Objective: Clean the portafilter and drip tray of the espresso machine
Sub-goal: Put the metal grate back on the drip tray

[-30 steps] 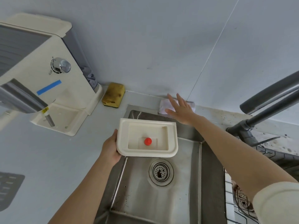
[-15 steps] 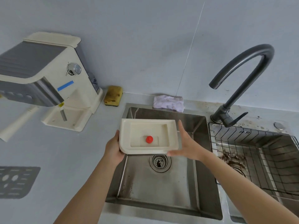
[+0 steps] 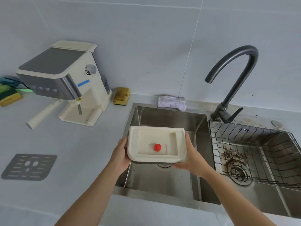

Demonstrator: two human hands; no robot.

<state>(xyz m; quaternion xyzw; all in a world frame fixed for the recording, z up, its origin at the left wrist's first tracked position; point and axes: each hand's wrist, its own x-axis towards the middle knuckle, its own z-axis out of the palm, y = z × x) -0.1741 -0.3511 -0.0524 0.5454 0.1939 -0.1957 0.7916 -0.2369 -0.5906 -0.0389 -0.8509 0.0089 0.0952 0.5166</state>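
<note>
We note the drip tray (image 3: 156, 144) gripped at both side edges by left hand (image 3: 120, 156) and right hand (image 3: 193, 159), clear above the sink (image 3: 164, 181).

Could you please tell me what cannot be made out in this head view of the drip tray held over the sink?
- Left basin drain: mostly hidden by the drip tray.
- Fingers of the left hand and right hand: tucked under the tray.
- Portafilter head: hidden under the espresso machine; only its handle shows.
- Green sponges: cut off by the left edge.
</note>
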